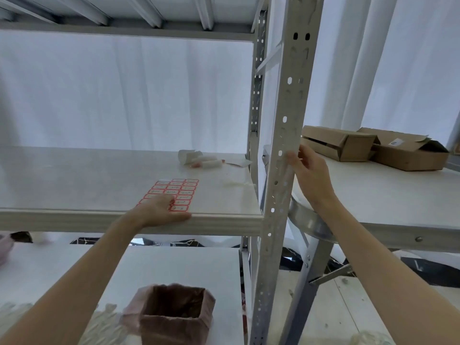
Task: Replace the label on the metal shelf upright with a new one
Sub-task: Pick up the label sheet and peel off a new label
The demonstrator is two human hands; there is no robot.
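The grey perforated metal shelf upright (286,100) rises through the middle right of the head view. My right hand (311,175) touches its right edge at shelf height, fingertips against the metal; whether a label sits under them I cannot tell. A sheet of red-bordered labels (178,189) lies flat on the white middle shelf (87,180) near its front edge. My left hand (163,211) rests palm down on the near part of that sheet, thumb along the shelf edge, fingers spread.
Crumpled paper scraps and peeled backing (199,159) lie at the back right of the shelf. A small bin lined with a pink bag (174,317) stands on the lower shelf. Two cardboard boxes (373,148) sit on a white table (388,195) to the right.
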